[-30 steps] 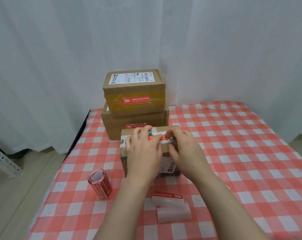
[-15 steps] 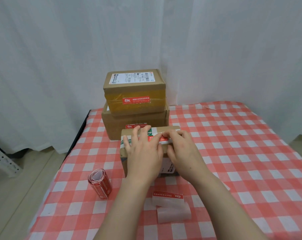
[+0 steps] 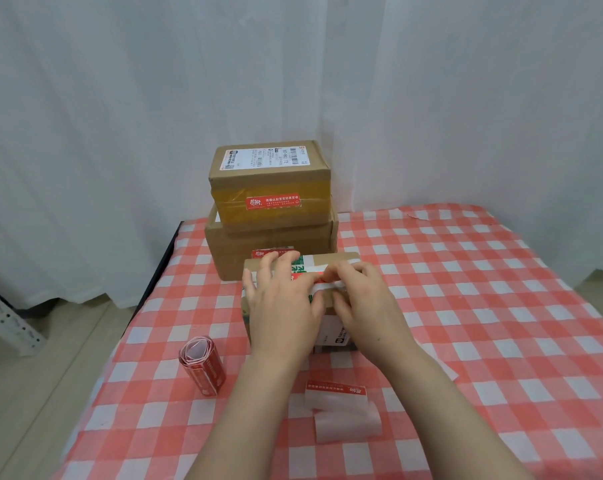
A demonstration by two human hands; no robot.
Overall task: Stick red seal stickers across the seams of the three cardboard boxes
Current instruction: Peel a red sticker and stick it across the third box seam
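Now, left hand (image 3: 282, 306): flat, fingers spread, pressing the sticker's left half.
Right hand (image 3: 358, 299): fingertips curled, pinching the sticker's right end.
Rectangular red seal sticker (image 3: 315, 277): between both hands, on top of the small brown cardboard box (image 3: 345, 258); white liner strip (image 3: 327, 289) just under it.
Change: over the last second the left fingers fanned wider and the right pinch sank toward the box top.
Meaning: sticker looks half laid, right end not yet smoothed; probably the last seal.
Stack, 12 o'clock: large brown cardboard box (image 3: 275, 237) under a yellow-taped cardboard box (image 3: 268, 178), both already sealed red.
Roll of red stickers (image 3: 203, 368), 8 o'clock: on the red-and-white checked tablecloth (image 3: 466, 306).
Spare sticker on liner (image 3: 336, 391), 6 o'clock: a bare liner piece (image 3: 346, 426) beside it.
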